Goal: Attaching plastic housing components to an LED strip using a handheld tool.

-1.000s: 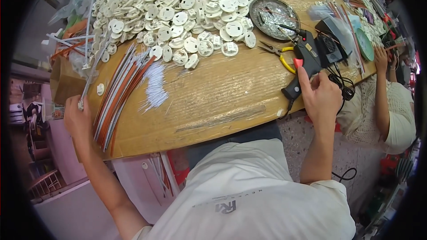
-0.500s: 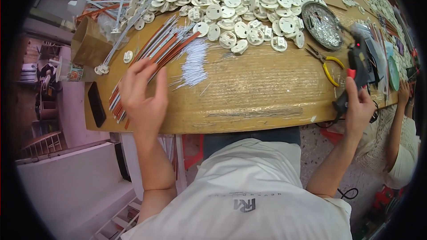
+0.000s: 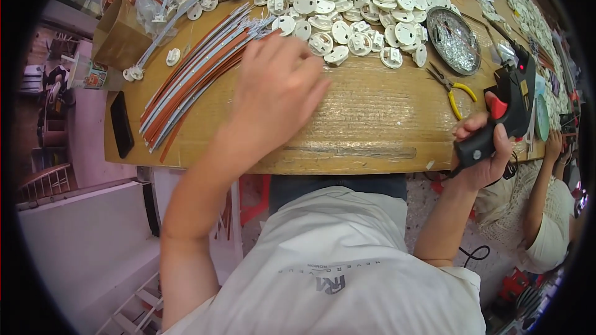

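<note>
My right hand point(image 3: 490, 149) grips a black glue gun point(image 3: 511, 99) with a red trigger and a small lit red light. The gun points away from me, over the right side of the table. My left hand point(image 3: 276, 90) is over the middle left of the table, back up, with its fingers bent downward. Its fingertips are hidden and somewhat blurred, so I cannot see what they touch. The hand covers most of a pile of thin white pieces point(image 3: 261, 25). Beside it lies a bundle of brown and grey strips point(image 3: 198, 80). Round white discs point(image 3: 335, 31) are heaped just beyond.
Yellow-handled pliers point(image 3: 456, 93) and a round dark pan point(image 3: 454, 40) lie near the gun. At the left are a phone point(image 3: 121, 124), a single white disc point(image 3: 173, 57) and a cardboard box point(image 3: 121, 36). Another person's arm point(image 3: 540, 186) reaches in at the right.
My left hand has moved right from the strips to over the thin white pieces. My right hand has turned and the glue gun shows more fully. The whole view has shifted slightly.
</note>
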Action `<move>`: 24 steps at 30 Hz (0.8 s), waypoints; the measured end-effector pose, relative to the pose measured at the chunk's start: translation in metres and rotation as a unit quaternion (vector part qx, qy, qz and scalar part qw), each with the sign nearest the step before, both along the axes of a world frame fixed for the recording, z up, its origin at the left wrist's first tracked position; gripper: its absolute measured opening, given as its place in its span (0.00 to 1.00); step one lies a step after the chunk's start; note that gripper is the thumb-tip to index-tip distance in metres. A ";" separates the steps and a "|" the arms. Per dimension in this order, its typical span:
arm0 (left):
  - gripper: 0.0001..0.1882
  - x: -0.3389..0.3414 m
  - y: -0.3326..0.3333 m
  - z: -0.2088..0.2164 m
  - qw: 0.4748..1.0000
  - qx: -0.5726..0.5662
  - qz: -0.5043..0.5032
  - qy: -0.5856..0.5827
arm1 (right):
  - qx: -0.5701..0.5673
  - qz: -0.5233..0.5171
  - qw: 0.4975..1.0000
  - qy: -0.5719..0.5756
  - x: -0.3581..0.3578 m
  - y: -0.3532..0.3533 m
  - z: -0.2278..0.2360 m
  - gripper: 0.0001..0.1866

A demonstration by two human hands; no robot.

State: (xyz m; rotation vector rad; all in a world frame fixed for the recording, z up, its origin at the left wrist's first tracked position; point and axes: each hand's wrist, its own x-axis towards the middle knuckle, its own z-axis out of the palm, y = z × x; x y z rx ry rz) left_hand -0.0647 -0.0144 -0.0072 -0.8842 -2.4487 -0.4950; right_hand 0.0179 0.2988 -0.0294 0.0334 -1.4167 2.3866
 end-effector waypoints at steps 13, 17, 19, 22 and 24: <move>0.05 0.032 -0.008 0.013 0.987 0.139 -0.033 -0.070 | 0.038 0.115 0.981 0.150 0.012 0.015 0.004 0.39; 0.07 0.067 -0.021 -0.009 0.968 0.182 -0.025 -0.170 | -0.014 0.171 0.975 0.139 0.021 0.051 0.002 0.35; 0.06 0.081 -0.020 -0.016 0.857 0.339 0.062 -0.383 | -0.007 0.152 0.980 0.126 0.026 0.057 0.002 0.35; 0.06 0.083 -0.015 -0.014 0.824 0.343 0.100 -0.440 | 0.130 0.105 0.984 0.068 0.031 0.050 0.005 0.35; 0.07 0.079 -0.013 -0.018 0.876 0.301 0.103 -0.362 | 0.122 0.137 0.979 0.085 0.026 0.033 -0.002 0.36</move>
